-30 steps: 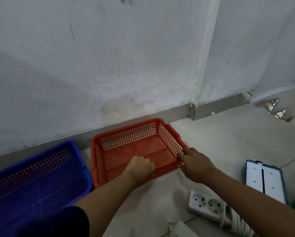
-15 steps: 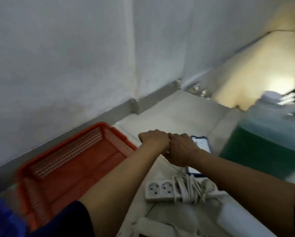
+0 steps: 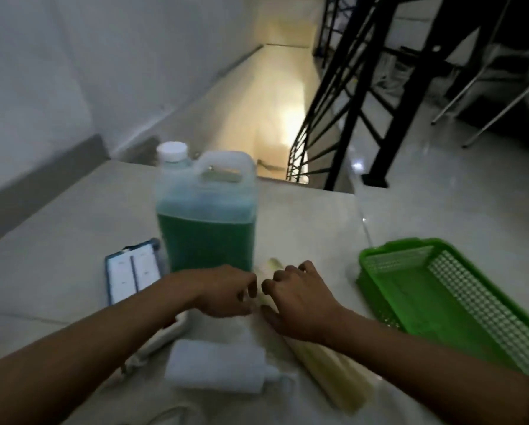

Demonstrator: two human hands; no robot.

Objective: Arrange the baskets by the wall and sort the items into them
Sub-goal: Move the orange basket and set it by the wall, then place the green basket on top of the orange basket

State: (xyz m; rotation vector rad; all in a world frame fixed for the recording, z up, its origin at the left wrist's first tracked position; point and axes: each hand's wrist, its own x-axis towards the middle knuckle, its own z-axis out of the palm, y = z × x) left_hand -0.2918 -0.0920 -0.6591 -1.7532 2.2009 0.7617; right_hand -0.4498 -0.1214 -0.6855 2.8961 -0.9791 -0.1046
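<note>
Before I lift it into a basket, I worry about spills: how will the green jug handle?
The jug looks mostly full of green liquid, so probably heavy and sloshy. Its moulded handle suggests a firm grip. The white cap appears on, so spilling seems unlikely.

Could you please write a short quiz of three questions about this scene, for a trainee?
1. True or false: the green basket has items in it.
2. Which thing stands upright just beyond both hands? A) the jug B) the white bottle C) the blue-framed pad
3. Fill in: the left hand and right hand are over a pale long ____ lying on the floor.

Key
1. False: it looks empty.
2. A: the jug holds green liquid and has a white cap; the white bottle lies on its side.
3. Stick; what it is exactly, blur hides. Neither hand clearly grips anything.
</note>
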